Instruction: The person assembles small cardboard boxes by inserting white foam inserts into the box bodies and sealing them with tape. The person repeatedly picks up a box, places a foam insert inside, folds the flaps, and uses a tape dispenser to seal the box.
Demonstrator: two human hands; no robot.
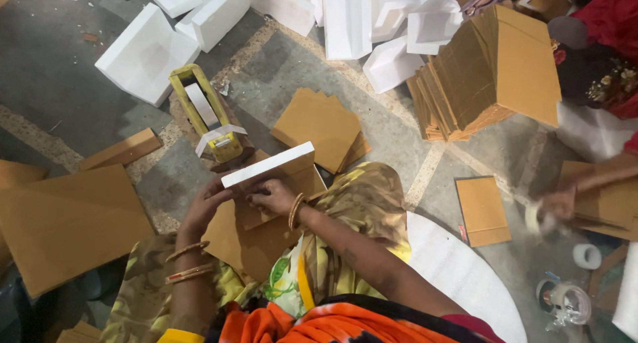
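A person sits on the floor with a cardboard box on their lap, a white foam block resting across its top. The left hand pinches the foam's near end; the right hand presses curled fingers onto the box. Just beyond the box stands a yellow tape dispenser.
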